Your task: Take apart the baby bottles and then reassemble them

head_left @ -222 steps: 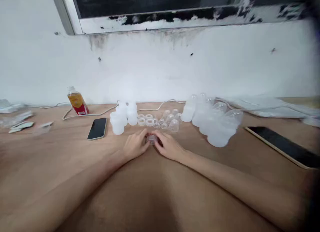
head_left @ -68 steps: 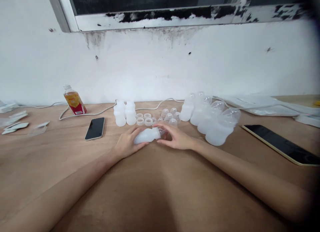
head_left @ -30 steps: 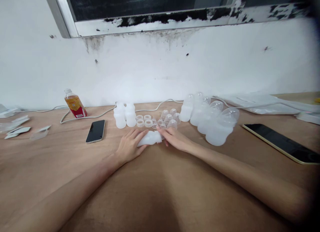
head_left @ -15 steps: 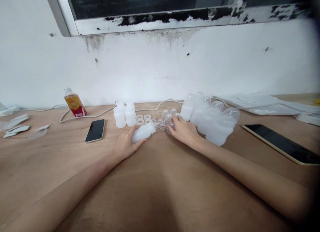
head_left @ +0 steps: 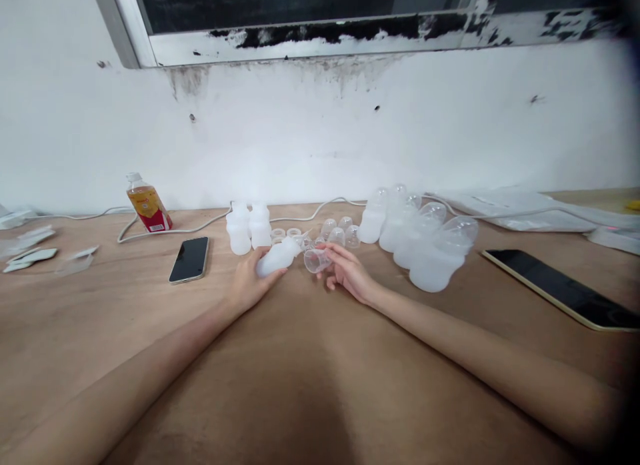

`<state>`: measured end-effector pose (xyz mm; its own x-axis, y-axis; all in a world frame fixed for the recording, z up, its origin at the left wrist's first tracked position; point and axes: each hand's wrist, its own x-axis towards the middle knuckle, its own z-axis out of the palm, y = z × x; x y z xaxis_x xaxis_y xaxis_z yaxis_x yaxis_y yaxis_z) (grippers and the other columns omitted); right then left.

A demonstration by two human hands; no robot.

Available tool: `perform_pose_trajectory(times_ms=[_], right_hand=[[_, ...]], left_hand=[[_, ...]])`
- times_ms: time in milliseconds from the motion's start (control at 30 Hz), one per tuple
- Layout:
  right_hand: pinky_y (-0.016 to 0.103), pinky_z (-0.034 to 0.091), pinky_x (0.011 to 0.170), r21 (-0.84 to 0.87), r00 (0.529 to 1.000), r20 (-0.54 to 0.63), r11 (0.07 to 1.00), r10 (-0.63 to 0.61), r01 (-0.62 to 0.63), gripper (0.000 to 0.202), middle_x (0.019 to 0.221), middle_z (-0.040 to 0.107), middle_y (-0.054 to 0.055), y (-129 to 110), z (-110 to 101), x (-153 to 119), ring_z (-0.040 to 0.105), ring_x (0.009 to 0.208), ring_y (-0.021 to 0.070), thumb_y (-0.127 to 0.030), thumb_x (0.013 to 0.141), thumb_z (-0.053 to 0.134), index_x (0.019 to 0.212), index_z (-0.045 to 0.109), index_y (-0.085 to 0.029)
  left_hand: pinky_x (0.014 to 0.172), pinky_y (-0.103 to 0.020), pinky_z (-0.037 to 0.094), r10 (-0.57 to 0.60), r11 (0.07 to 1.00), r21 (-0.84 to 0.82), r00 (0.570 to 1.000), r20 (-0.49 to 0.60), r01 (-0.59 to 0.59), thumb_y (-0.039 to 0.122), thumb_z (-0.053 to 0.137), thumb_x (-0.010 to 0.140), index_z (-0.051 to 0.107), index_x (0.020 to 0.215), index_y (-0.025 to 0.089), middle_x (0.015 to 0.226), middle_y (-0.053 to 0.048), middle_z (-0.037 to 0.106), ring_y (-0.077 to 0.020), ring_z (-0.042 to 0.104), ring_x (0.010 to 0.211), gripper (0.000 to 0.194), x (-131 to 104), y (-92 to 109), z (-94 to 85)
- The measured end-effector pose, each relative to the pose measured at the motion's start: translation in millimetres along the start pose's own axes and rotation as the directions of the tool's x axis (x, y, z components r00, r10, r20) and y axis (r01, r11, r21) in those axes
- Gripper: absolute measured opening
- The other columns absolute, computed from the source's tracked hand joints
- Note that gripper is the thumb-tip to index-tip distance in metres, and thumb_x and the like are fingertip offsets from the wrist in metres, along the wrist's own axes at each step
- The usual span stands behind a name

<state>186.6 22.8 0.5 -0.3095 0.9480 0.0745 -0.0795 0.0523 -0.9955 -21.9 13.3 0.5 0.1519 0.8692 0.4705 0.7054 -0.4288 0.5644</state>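
Milky-white plastic in one hand, clear plastic in the other, and we're at what looks like the capping step! The left hand has its fingers wrapped round the lower body of a small bottle, a firm, filled grip, the neck tilted up and away to the right. Make that bottle our marker for everything else.

Just to its right comes the right hand, holding a clear cap in a narrow pinch at the fingertips, the lower fingers hanging loose. That cap sits close by the bottle's neck, its wide mouth seeming to face the bottle. Something pale and pointed shows at the neck, probably a teat, though it's too faint to swear to.

Look around the bottle: white rings lie just behind it, spare caps sit beyond it to the right, and uncapped bottles stand behind it to the left. Farther right of it, a cluster of capped bottles, domes on, suggests how this one should look. Well to its left lies a phone.

So what does the next move call for? Bottle steady, I'd judge, the cap's mouth squared to the tilted neck, then a straight, even push. Come in crooked and the rim could catch the tip!
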Motion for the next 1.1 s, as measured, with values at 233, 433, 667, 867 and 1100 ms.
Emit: perform_pose_trajectory(times_ms=[233,433,667,867,1100], right_hand=[[0.017,0.035,0.039,0.287,0.996,-0.048,0.956,0.071,-0.054,0.014,0.086,0.054,0.001,-2.1,-3.8,3.9,0.052,0.056,0.008,-0.03,0.077,0.046,0.087,0.045,-0.02],[0.018,0.035,0.039,0.299,0.997,-0.034,0.953,0.066,-0.053,0.015,0.083,0.054,0.001,-0.8,-2.7,3.6,0.053,0.055,0.0085,-0.031,0.077,0.046,0.087,0.046,-0.019],[0.021,0.039,0.046,0.361,0.994,-0.111,0.932,0.011,0.03,0.014,0.086,0.056,0.001,0.8,-3.8,5.9,0.057,0.06,0.0111,-0.028,0.073,0.052,0.081,0.045,-0.019],[0.025,0.042,0.055,0.259,0.993,-0.06,0.959,-0.103,0.115,0.021,0.082,0.055,0.001,3.0,-1.6,5.5,0.057,0.067,0.0134,-0.032,0.075,0.049,0.092,0.045,-0.021],[0.028,0.043,0.071,-0.29,0.95,0.103,0.905,-0.294,0.311,0.032,0.107,0.042,0.004,0.7,0.7,-4.8,0.048,0.077,0.0114,-0.031,0.075,0.049,0.104,0.039,-0.023]], left_hand=[[0.073,-0.033,0.043,-0.007,1.0,0.013,0.999,0.034,0.006,0.045,0.052,0.069,0.047,0.102,0.02,0.1,-0.004,0.059,-0.0211,0.055,0.089,0.042,-0.7,2.9,-1.3],[0.074,-0.033,0.043,-0.002,1.0,0.03,0.999,0.041,0.001,0.045,0.052,0.069,0.047,0.103,0.021,0.101,-0.004,0.059,-0.0209,0.055,0.09,0.042,-0.2,2.6,-1.7],[0.073,-0.032,0.044,0.026,0.995,0.097,0.999,0.047,-0.03,0.046,0.052,0.07,0.047,0.107,0.022,0.101,-0.003,0.059,-0.021,0.056,0.089,0.044,-1.8,1.3,0.3],[0.07,-0.031,0.046,0.113,0.973,0.195,0.991,0.076,-0.125,0.046,0.051,0.07,0.045,0.111,0.026,0.1,-0.002,0.06,-0.0211,0.057,0.087,0.046,-5.4,4.5,1.2],[0.071,-0.031,0.045,0.187,0.944,0.243,0.969,0.164,-0.223,0.044,0.047,0.073,0.042,0.116,0.026,0.11,-0.002,0.055,-0.022,0.055,0.092,0.046,-11.7,12.1,-5.2]])
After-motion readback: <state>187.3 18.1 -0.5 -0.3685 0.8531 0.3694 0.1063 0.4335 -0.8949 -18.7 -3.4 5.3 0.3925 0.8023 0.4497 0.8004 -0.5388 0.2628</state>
